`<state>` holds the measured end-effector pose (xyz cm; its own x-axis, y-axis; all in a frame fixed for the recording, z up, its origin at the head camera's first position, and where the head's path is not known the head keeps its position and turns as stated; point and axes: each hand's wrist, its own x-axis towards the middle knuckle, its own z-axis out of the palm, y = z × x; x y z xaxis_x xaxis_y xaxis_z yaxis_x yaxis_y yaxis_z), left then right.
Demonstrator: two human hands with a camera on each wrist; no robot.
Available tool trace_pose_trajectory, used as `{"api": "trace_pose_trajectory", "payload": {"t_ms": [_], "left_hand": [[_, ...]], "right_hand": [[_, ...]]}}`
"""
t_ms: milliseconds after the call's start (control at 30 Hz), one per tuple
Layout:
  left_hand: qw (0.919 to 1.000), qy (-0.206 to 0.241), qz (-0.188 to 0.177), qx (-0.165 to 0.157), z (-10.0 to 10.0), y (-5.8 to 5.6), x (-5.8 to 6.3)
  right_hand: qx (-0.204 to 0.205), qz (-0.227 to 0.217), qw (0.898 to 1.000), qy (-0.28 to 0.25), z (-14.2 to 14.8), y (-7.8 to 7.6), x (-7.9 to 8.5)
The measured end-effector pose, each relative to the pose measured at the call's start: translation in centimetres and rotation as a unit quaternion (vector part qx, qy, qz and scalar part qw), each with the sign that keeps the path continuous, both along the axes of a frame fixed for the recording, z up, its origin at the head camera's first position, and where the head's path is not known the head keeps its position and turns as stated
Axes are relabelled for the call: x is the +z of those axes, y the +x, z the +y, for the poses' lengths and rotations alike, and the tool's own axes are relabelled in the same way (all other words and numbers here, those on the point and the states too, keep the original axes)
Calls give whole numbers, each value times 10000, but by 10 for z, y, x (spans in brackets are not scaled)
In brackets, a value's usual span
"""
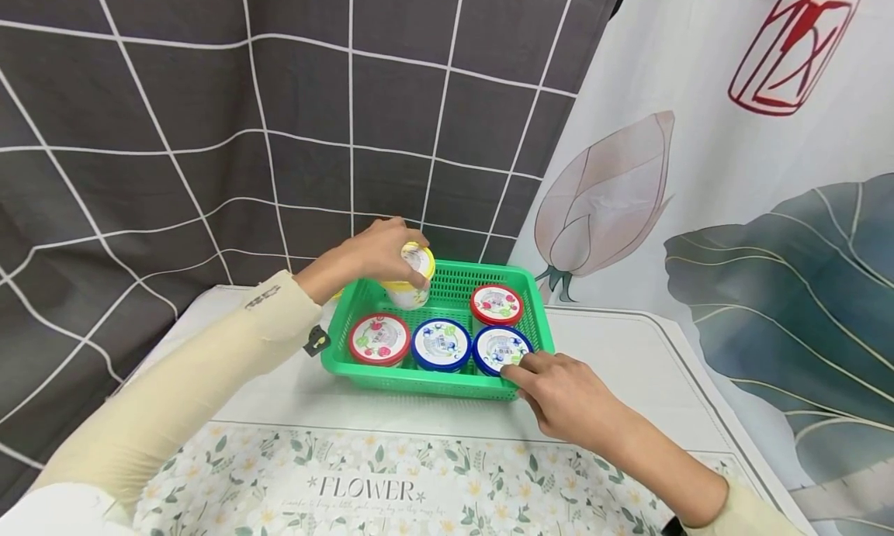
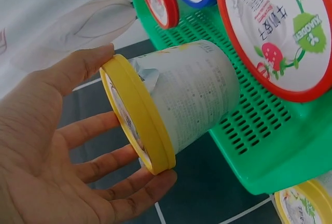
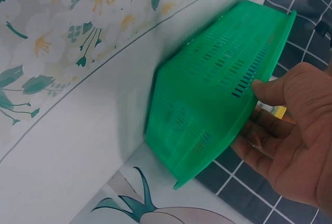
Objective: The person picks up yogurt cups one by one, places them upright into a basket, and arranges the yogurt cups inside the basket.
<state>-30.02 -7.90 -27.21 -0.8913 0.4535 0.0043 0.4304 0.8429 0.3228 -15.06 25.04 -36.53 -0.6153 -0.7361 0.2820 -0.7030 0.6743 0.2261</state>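
My left hand (image 1: pixel 380 250) pinches a yellow-lidded paper tub (image 1: pixel 410 297) by its lid, over the back left part of a green plastic basket (image 1: pixel 433 382). In the left wrist view, the thumb and fingertips hold the lid's rim, and the tub's printed white side (image 2: pixel 197 89) faces the basket. Along the basket's front stand a red-lidded tub (image 1: pixel 379 340) and two blue-lidded tubs, one in the middle (image 1: pixel 441 344) and one at right (image 1: pixel 497 348). Another red-lidded tub (image 1: pixel 497 304) stands behind the right one. My right hand (image 1: pixel 569 396) grips the basket's front rim near the right corner, thumb outside.
Another yellow-lidded tub (image 2: pixel 301 208) stands outside the basket, partly cut off in the left wrist view. The basket rests on a white table with a floral "FLOWER" mat (image 1: pixel 363 489) at its front. A dark grid curtain (image 1: pixel 300 94) hangs behind, a printed one at right.
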Motion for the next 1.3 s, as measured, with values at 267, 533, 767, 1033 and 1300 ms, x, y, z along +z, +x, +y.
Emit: {"api": "trace_pose_trajectory", "payload": {"t_ms": [267,533,767,1033,1300], "left_hand": [[9999,93,-22,-31,11,0,-9],[9999,92,-33,-57,20,1,-10],[10000,19,-1,-89,30,1,-16],[9999,-18,-28,-95,41,0,-24],[9999,-88,9,-122,51,1,-28]], "right_hand": [[1,17,10000,-10,0,0,-1],[-38,15,10000,16,0,1,-1],[-67,-3,10000,35,0,1,-1],[-35,47,10000,6,0,2,-1],[-12,61,10000,12,-1,1,0]]}}
